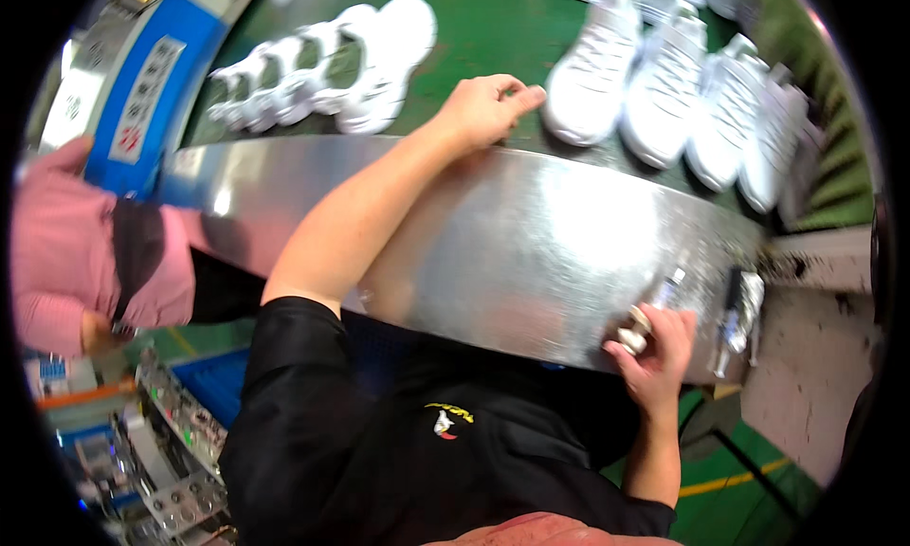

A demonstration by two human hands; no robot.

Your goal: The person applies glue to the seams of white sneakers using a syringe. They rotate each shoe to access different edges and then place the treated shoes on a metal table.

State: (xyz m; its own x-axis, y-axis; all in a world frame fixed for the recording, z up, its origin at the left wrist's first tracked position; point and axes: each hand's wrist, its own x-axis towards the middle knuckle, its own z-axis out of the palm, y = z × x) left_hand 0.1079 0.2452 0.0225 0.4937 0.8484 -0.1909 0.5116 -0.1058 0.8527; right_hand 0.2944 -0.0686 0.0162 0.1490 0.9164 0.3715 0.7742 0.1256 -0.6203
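My left hand [488, 111] reaches across the metal bench to its far edge, just left of the nearest white sneaker [592, 77]. Its fingers are curled in; anything between them is hidden. Low over the right part of the bench, my right hand [661, 349] is closed around a small cream-coloured piece [633, 331], too blurred to name. Beyond the bench edge, several white sneakers stand in a row on the green surface [483, 34]. Another group of white shoes [374, 67] lies tilted on their sides at the far left.
The shiny metal bench [493, 252] runs in front of me. A tool with a silvery wrapped part [744, 309] lies at its right end beside a pale panel [806, 347]. A person in pink [76, 243] stands at the left, near a blue machine panel [142, 100].
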